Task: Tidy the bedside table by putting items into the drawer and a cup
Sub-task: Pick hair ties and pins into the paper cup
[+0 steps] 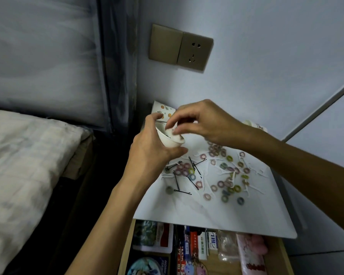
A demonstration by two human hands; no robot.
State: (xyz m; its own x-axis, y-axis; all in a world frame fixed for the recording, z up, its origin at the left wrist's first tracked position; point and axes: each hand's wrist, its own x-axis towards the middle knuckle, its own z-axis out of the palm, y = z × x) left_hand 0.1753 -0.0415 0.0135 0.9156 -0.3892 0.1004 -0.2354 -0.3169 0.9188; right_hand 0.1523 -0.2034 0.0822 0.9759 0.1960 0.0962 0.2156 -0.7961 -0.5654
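Dozens of small hair rings (222,183) and black hairpins (183,192) litter the worktop (187,213). Its near strip is bare, above the open drawer (127,245). Your left hand (153,149) grips a white cup (172,142), tilted, over the far-left corner. Your right hand (202,124) curls its fingertips at the cup's mouth; a pinch can't be told.

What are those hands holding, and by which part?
The left hand grips a white cup round its side wall. The right hand hovers at its mouth; whether it pinches anything cannot be told.
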